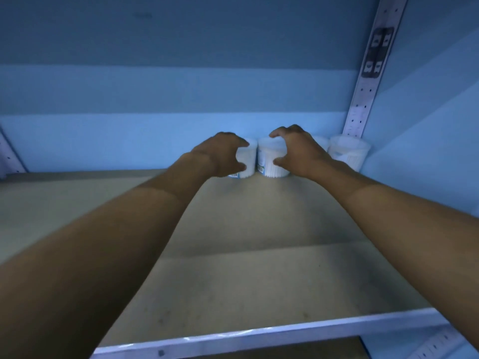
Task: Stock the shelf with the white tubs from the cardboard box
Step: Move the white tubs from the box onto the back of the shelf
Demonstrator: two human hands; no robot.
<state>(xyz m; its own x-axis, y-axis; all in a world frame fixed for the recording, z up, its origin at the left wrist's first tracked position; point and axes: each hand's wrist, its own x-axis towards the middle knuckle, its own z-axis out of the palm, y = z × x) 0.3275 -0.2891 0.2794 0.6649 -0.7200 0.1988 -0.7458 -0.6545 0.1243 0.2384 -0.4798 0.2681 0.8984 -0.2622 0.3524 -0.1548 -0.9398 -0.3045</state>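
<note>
Right at the back edge of the shelf (233,268), four white tubs stand in a row against the rear wall (155,99), running toward the back right corner. The left tub (246,161) is gripped by the left hand (220,155), whose fingers curl over its top and whose thumb presses its near side. Just beside it, seemingly touching, the second tub (269,159) is held by the right hand (295,151) in the same clawed grasp, fingertips on the lid and thumb low on the wall. Both tubs sit upright on the shelf board, each showing a strip of printed label near its base. Behind the right hand a third tub (321,142) shows only as a sliver of lid. The corner tub (348,151) stands free in the back right corner; it appears to be clear-walled with white contents, though the picture is too soft to be sure. A perforated upright (363,99) rises from that corner and carries a dark bracket (378,51) higher up. Both bare forearms stretch across the beige board from the front edge, where a pale metal rail (259,335) runs.
</note>
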